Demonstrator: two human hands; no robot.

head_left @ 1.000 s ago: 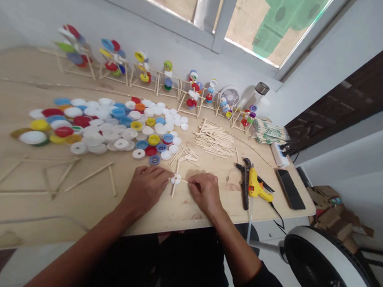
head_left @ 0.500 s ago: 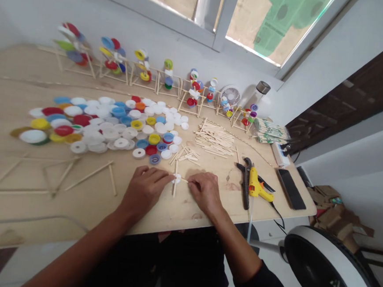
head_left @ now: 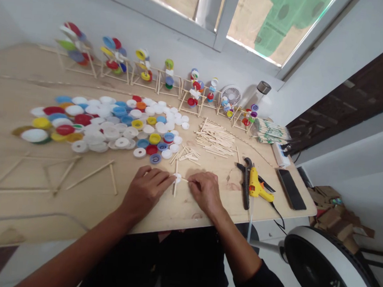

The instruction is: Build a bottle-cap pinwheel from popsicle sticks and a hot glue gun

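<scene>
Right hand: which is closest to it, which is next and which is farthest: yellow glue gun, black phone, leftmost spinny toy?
1. Yellow glue gun, just right of the right hand.
2. Black phone, farther right.
3. Leftmost spinny toy, far back left.

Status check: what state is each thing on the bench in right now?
Left hand, fingertips gripping the cap piece.
Right hand, pinching its side stick.
Cap piece, lying flat, sticks crossed at it.
Glue gun, on its side, unheld.
Pliers, lying unheld.
Phone, face up, screen dark.
Small fan, upright; spinning cannot be told.
Loose caps, spread out.
</scene>
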